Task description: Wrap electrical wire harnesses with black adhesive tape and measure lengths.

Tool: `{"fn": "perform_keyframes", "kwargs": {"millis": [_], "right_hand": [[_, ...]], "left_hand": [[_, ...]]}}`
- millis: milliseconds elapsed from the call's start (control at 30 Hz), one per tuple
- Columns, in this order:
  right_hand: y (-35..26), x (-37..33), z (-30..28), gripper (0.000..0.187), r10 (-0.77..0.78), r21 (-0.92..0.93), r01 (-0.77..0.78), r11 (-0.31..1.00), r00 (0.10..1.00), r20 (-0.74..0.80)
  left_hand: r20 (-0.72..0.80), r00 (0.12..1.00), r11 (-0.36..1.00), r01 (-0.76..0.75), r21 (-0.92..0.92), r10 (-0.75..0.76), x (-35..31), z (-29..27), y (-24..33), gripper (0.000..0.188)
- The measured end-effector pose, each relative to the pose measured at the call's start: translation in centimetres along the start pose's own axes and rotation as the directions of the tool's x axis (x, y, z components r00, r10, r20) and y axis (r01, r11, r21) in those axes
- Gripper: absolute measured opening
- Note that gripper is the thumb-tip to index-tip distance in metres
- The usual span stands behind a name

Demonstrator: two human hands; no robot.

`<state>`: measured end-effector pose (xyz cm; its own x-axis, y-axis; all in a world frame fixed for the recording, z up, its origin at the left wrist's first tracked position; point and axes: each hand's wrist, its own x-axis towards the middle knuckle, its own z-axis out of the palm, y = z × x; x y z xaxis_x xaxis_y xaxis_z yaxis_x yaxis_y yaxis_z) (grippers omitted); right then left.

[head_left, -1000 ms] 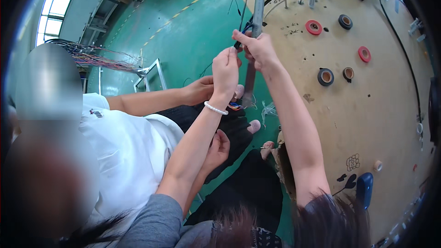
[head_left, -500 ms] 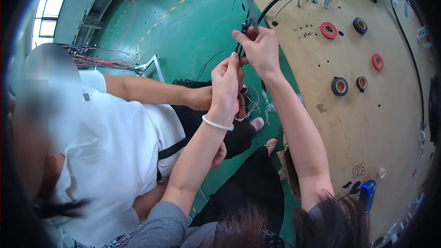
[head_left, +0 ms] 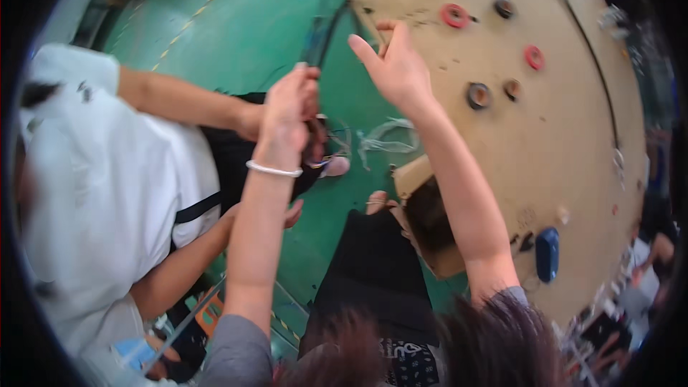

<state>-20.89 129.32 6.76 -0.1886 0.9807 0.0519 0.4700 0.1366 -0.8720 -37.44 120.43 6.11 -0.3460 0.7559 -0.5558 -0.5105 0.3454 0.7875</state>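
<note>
Left hand [head_left: 287, 100] well out left of pale wooden counter [head_left: 545, 150], grip narrow, thumb and fingers pinched on long black flexible cable [head_left: 350, 0]; held part blurred, cable curving up across counter's far left corner. Right hand [head_left: 401, 75] up at counter's left edge, grip wide, thumb well away from fingers, cable apart from it. Co-worker's hand [head_left: 315, 142] also left of counter, close by. Red ring-shaped tape roll [head_left: 454, 16] on counter, toward far left.
</note>
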Motion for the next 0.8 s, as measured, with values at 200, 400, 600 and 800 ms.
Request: {"fn": "perform_keyframes", "kwargs": {"millis": [200, 400, 600, 800], "right_hand": [[10.3, -13.3, -11.1, 0.028, 0.089, -0.493, -0.105, 0.864, 0.994, -0.055], [13.3, -13.7, -14.6, 0.028, -0.132, -0.674, -0.034, 0.738, 0.972, -0.195], [11.4, -3.9, -11.5, 0.025, -0.091, -0.672, 0.010, 0.740, 0.992, -0.085], [3.8, -6.2, -7.5, 0.019, 0.242, 0.404, -0.381, 0.832, 0.903, 0.355]], "left_hand": [[0.091, 0.989, 0.985, -0.126, 0.122, 0.115, -0.7, 0.2, 0.7, 0.029], [0.056, 0.993, 0.931, -0.121, 0.344, 0.108, -1.6, 0.9, -0.2, 0.032], [0.161, 0.983, 0.970, -0.119, 0.214, 0.085, -2.7, 1.2, -0.2, 0.028], [0.138, 0.990, 0.996, -0.022, 0.083, 0.011, -3.4, 0.7, 2.2, 0.019]]}}
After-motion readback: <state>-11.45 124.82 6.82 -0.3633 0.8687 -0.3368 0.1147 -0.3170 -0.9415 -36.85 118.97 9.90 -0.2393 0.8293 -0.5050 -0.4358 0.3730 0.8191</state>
